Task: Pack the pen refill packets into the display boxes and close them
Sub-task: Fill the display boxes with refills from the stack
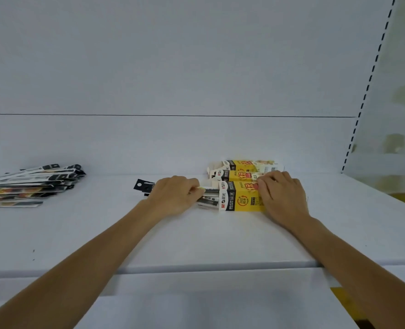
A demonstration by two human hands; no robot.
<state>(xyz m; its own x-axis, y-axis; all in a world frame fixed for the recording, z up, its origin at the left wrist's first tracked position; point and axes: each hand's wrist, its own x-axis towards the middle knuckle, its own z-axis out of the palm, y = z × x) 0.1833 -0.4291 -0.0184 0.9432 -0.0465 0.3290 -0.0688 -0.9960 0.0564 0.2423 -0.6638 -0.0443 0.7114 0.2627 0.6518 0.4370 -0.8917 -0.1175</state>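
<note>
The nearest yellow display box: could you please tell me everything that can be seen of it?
The nearest display box is a yellow, white and black printed carton, apparently cardboard, lying on its side on the white shelf, in front of similar boxes. Its left end is open, with refill packets sticking out, gripped by the left hand. The right hand holds its right end.
</note>
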